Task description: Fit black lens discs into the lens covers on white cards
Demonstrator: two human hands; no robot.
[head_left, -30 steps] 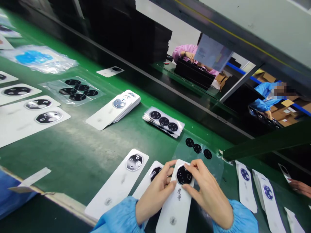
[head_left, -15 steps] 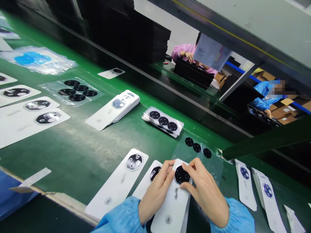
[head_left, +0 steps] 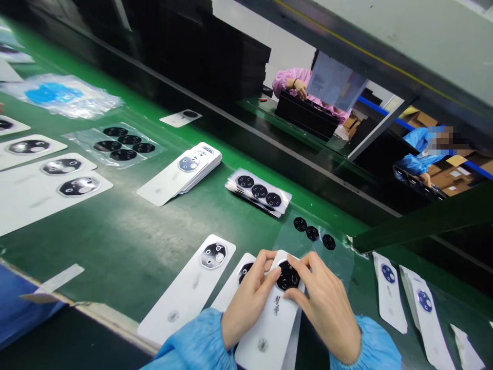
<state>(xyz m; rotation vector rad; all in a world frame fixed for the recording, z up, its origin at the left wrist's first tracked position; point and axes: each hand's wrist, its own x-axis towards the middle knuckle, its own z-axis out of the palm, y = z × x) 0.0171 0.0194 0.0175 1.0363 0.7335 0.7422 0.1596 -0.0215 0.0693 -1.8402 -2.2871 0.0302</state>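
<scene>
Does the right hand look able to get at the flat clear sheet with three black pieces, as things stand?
Probably yes: the clear sheet spreads just beyond the right hand, with nothing visible between. But this hand is touching the white panel, so it would likely need to leave that first.

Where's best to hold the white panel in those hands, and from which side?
Probably the left long edge of the white panel, from the left, where the left hand is: the panel is thin, long and narrow, so pinching there should leave the black octagonal disc near its upper end mostly uncovered.
</scene>
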